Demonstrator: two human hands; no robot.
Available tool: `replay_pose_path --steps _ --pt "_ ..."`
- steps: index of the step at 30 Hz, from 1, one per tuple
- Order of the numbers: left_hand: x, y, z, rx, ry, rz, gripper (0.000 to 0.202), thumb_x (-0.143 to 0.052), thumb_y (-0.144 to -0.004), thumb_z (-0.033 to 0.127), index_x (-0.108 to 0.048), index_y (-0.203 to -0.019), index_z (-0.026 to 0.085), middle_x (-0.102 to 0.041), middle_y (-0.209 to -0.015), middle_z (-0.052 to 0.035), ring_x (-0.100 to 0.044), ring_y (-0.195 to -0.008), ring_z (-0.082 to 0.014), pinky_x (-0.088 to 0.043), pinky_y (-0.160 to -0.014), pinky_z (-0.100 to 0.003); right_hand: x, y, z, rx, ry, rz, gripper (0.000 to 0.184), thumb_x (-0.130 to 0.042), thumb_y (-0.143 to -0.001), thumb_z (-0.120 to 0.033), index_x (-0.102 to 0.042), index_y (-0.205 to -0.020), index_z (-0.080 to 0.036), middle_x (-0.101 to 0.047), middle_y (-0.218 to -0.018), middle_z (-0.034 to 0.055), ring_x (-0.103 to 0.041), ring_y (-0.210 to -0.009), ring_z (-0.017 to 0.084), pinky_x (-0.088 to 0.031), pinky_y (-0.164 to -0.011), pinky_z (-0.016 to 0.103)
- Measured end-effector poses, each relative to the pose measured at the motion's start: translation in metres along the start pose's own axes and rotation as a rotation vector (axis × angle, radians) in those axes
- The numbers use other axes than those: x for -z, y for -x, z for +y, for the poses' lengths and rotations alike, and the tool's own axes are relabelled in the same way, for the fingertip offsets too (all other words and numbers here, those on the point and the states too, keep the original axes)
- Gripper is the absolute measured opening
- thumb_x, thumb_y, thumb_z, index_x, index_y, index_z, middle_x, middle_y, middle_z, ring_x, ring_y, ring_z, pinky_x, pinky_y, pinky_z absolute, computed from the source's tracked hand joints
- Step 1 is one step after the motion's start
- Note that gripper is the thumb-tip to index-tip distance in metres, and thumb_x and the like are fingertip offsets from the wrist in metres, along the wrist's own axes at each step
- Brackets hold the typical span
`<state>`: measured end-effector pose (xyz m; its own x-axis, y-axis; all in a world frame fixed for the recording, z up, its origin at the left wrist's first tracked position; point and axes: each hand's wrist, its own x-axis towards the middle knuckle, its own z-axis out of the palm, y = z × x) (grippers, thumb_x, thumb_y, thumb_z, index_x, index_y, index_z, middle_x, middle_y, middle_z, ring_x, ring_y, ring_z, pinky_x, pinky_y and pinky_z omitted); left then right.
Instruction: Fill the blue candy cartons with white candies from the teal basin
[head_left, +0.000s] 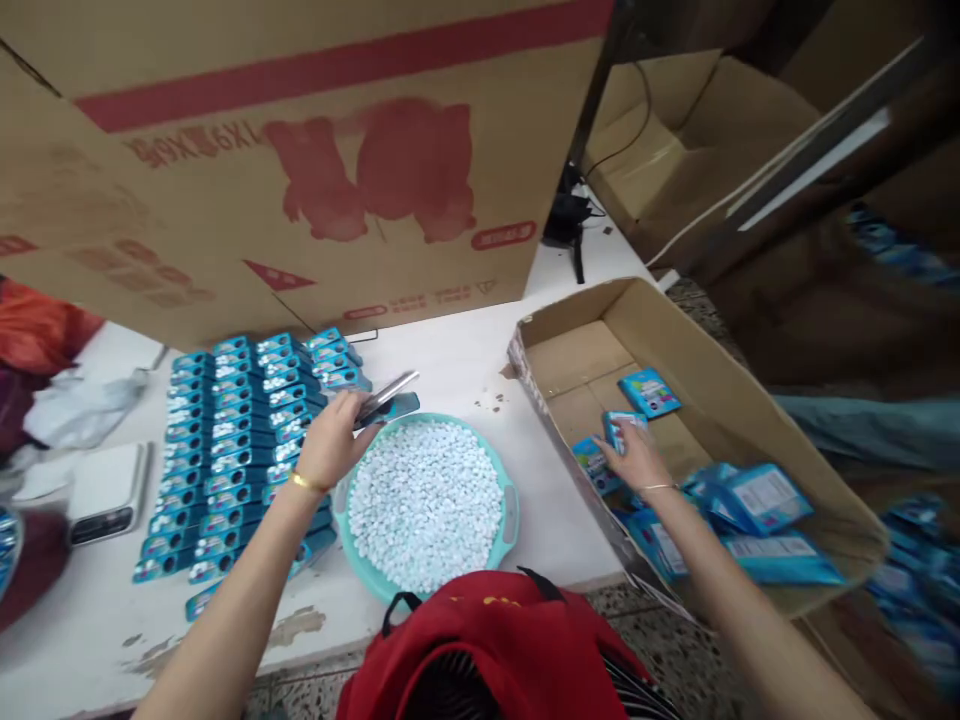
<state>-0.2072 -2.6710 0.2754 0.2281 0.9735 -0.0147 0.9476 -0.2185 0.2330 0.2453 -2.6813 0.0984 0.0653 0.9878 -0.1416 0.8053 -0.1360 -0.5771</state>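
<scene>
Head view: teal basin (510, 500) near table (465, 350) front edge, full of small white pellets (426, 500). Open cardboard box (720, 370) at right edge, blue packets (650, 391) inside. Left hand (334, 445) pinching shiny packet (386, 398) over basin rim. Right hand (637, 458) closed on a packet (622, 425) in box, partly hidden. Rows of blue packs (240, 440) by left side. Big carton (300, 150) behind. Red bag (495, 640) in front.

Bare forearms, gold bangle (306, 483) on the left wrist, thin bracelet (658, 487) on the right wrist, no sleeves showing
</scene>
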Motion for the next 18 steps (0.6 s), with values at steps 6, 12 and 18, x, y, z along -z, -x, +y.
replay_pose_path --steps 6,12,18 --pt "-0.044 -0.023 -0.088 0.272 -0.148 -0.193 0.033 -0.052 -0.083 0.034 -0.052 -0.111 0.018 -0.056 -0.107 -0.0099 -0.057 -0.095 -0.0237 -0.046 -0.080 -0.032 -0.029 0.015 0.012 -0.198 0.499 -0.432 0.085 -0.056 -0.077 -0.050 -0.024 -0.144 -0.010 -0.054 -0.122 0.0262 -0.059 -0.104 0.040 -0.046 -0.084 0.049" --pt "-0.067 -0.026 -0.127 0.356 -0.193 -0.226 0.036 -0.048 -0.083 0.032 -0.051 -0.115 0.015 -0.049 -0.120 -0.0148 -0.056 -0.099 -0.0275 -0.046 -0.076 -0.033 -0.018 0.006 -0.010 -0.295 0.189 -0.239 0.085 -0.058 -0.074 -0.053 -0.028 -0.144 -0.015 -0.052 -0.120 0.0226 -0.058 -0.105 0.038 -0.045 -0.089 0.052" --pt "-0.054 0.016 -0.094 0.331 0.004 -0.034 0.044 -0.039 -0.087 0.045 -0.051 -0.116 0.013 -0.058 -0.104 -0.0123 -0.057 -0.095 -0.0242 -0.046 -0.085 -0.035 0.031 -0.005 -0.058 -0.434 -0.999 0.153 0.071 -0.061 -0.070 -0.051 -0.033 -0.133 -0.034 -0.052 -0.123 0.0050 -0.060 -0.098 0.023 -0.054 -0.080 0.048"
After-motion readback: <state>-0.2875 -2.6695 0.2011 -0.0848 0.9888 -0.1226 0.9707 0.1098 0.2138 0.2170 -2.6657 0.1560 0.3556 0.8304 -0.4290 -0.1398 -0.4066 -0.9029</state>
